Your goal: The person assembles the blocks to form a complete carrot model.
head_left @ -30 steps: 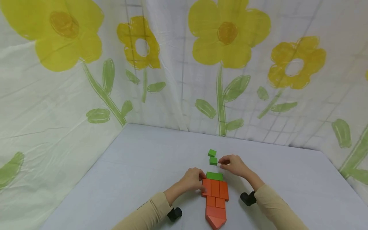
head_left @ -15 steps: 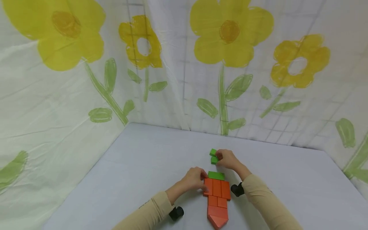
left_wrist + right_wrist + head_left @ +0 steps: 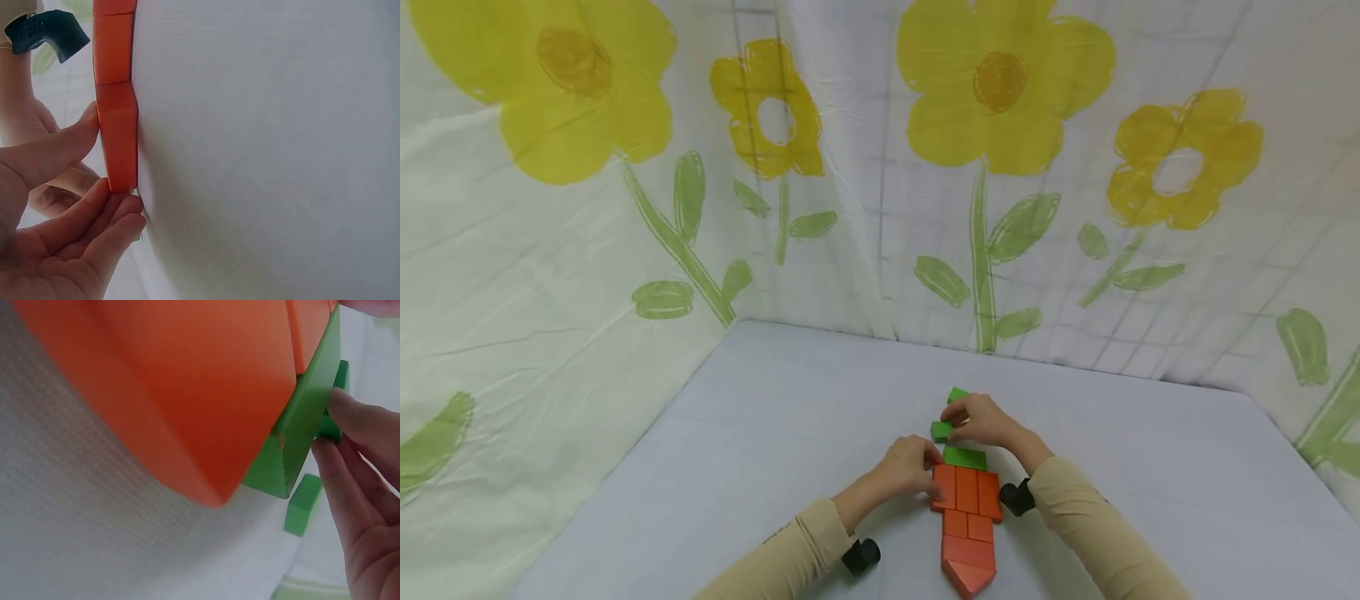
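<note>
Orange blocks (image 3: 967, 492) lie flat in a column on the table, ending in a pointed block (image 3: 970, 577) at the near end. My left hand (image 3: 904, 468) holds the left block (image 3: 119, 137) of the wide row, its thumb on one side and fingers curled at its far end. Against the row's far side lies a flat green block (image 3: 964, 458). Just beyond it, my right hand (image 3: 987, 422) pinches a small green block (image 3: 940, 431) between thumb and fingers. Another small green block (image 3: 957, 395) lies farther back, partly hidden by that hand.
The pale table (image 3: 790, 417) spreads out on both sides of the blocks. A white curtain (image 3: 850, 250) with yellow flowers hangs along its back and left. Black wrist devices (image 3: 861, 557) sit under both sleeves.
My right hand has reached in from the right, taken hold of the nearer small green block and moved it left and slightly nearer. My left hand has stayed on the orange block.
</note>
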`<action>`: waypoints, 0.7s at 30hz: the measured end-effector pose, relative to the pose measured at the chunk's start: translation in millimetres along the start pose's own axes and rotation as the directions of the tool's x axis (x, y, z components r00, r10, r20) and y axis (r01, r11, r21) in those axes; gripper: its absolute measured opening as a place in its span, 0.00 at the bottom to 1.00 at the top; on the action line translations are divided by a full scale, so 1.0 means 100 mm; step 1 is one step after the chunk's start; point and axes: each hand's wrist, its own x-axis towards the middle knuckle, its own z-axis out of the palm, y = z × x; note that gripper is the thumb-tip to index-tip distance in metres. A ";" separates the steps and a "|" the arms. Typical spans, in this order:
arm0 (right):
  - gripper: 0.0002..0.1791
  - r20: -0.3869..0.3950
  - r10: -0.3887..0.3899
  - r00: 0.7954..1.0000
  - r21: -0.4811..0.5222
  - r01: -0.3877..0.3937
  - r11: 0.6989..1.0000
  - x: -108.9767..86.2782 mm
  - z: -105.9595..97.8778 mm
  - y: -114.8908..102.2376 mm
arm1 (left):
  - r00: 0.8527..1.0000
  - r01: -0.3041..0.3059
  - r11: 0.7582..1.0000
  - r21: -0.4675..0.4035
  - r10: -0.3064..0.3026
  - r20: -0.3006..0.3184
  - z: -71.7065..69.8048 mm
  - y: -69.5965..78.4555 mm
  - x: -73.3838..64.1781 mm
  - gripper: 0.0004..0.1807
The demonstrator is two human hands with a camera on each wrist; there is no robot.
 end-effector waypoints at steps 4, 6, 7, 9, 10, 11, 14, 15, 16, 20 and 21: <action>0.14 0.029 -0.022 0.999 -0.015 0.023 1.000 0.00 0.01 0.00 | 1.000 0.008 1.000 0.000 -0.008 0.003 0.02 -0.01 0.01 0.19; 0.14 0.044 -0.032 0.999 -0.015 0.032 0.999 -0.01 0.01 0.00 | 1.000 0.011 1.000 0.001 -0.011 0.004 0.02 -0.02 0.01 0.19; 0.14 0.051 -0.040 0.998 -0.019 0.041 0.999 -0.02 0.01 0.00 | 1.000 0.012 1.000 0.001 -0.012 0.005 0.02 -0.02 0.01 0.19; 0.14 0.060 -0.055 0.997 -0.021 0.056 0.998 -0.03 0.01 0.00 | 1.000 0.013 1.000 0.000 -0.013 0.003 0.02 -0.02 0.01 0.19; 0.14 0.064 -0.058 0.996 -0.017 0.059 0.998 -0.03 0.01 0.00 | 1.000 0.014 1.000 -0.001 -0.014 0.002 0.02 -0.02 0.01 0.19; 0.14 0.066 -0.059 0.996 -0.014 0.060 0.998 -0.03 0.01 0.00 | 1.000 0.015 1.000 0.001 -0.015 0.002 0.02 -0.02 0.01 0.19; 0.15 0.075 -0.067 0.995 -0.006 0.068 0.998 -0.04 0.01 -0.01 | 1.000 0.015 1.000 0.002 -0.015 -0.001 0.02 -0.01 0.01 0.19; 0.15 0.079 -0.066 0.995 0.000 0.067 0.998 -0.04 0.01 -0.01 | 1.000 0.015 1.000 0.003 -0.015 -0.002 0.02 -0.01 0.01 0.20; 0.15 0.082 -0.068 0.994 0.002 0.068 0.998 -0.04 0.00 -0.01 | 1.000 0.013 1.000 0.004 -0.013 -0.003 0.02 -0.01 0.01 0.20; 0.15 0.089 -0.068 0.994 0.013 0.067 0.998 -0.05 0.00 -0.01 | 1.000 0.008 1.000 0.009 -0.008 -0.006 0.03 -0.02 0.02 0.20; 0.15 0.089 -0.071 0.993 0.013 0.070 0.997 -0.05 0.00 -0.01 | 1.000 0.006 1.000 0.012 -0.006 -0.008 0.03 -0.02 0.02 0.20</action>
